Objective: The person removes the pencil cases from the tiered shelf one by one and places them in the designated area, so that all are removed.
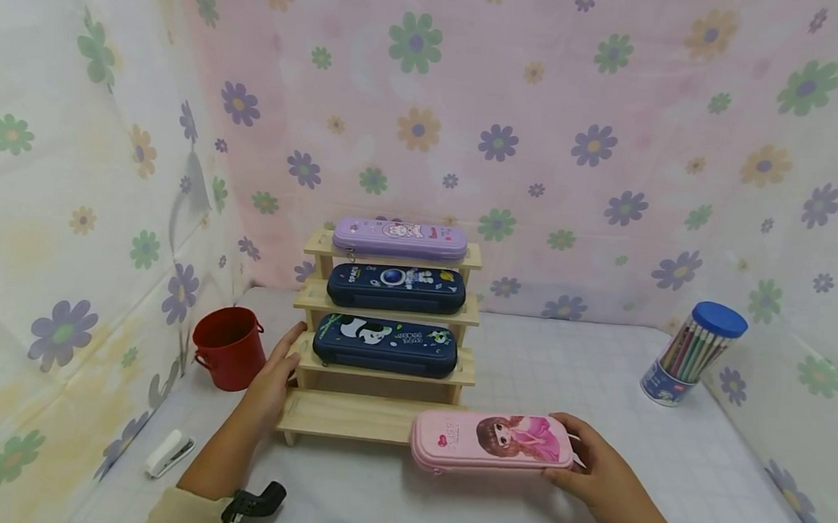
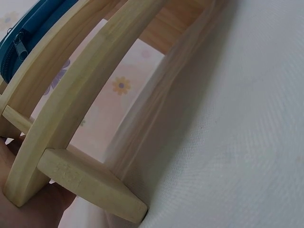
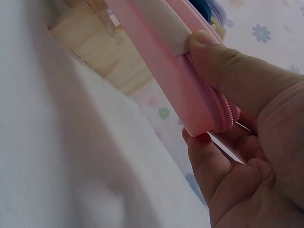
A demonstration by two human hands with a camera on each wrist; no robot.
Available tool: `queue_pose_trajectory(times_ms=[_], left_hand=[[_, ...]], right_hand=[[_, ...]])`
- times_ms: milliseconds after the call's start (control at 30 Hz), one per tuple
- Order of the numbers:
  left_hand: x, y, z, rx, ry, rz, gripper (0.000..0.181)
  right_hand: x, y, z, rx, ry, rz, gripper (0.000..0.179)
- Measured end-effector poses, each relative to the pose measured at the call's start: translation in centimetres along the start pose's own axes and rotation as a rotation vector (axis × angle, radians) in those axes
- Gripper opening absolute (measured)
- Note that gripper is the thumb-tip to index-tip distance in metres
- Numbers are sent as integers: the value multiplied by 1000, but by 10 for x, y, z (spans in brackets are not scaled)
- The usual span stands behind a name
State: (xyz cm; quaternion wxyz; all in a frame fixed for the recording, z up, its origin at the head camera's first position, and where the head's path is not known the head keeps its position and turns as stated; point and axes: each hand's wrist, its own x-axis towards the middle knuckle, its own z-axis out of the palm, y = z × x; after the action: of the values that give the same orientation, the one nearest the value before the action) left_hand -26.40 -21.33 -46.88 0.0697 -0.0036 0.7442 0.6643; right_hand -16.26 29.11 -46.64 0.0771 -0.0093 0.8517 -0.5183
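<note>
My right hand point(image 1: 590, 464) grips the right end of a pink pencil case point(image 1: 490, 442) with a doll picture on its lid. In the right wrist view, the thumb point(image 3: 209, 52) presses near its zipper while fingers support the other side. The case's left end overlaps the bottom step of a wooden tiered rack point(image 1: 352, 415). At the rack's left side, my left hand point(image 1: 268, 380) rests against the step ends, fingers extended. Its lower part shows behind the wood in the left wrist view. Upper steps carry a panda pencil case point(image 1: 385, 344), a space pencil case point(image 1: 397, 288) and a purple pencil case point(image 1: 400, 238).
A red bucket point(image 1: 229, 348) stands left of the rack, close to the left forearm. Nearer the front lies a white stapler point(image 1: 169, 454). On the right is a blue-lidded tub of pencils point(image 1: 694, 354). Flowered cloth walls point(image 1: 537, 213) enclose the white-covered table point(image 1: 549, 365).
</note>
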Motion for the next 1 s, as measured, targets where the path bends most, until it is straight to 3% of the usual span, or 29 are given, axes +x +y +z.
queue_pose_trajectory(times_ms=[167,467,867,1000], left_hand=[[0,1,0,-14,1,-4,54],[0,-1,0,-14,-4,5,55],[0,0,1,4,4,-6,54],[-1,1,1,-9,-3,-2,54]], right_hand=[[-2,3,-7,-16,6,43,92],[-5,13,-16,-72,12,47,90],[-7,25,-32,-33,13,112,94],[-3,30,-36,-50,29,99,93]])
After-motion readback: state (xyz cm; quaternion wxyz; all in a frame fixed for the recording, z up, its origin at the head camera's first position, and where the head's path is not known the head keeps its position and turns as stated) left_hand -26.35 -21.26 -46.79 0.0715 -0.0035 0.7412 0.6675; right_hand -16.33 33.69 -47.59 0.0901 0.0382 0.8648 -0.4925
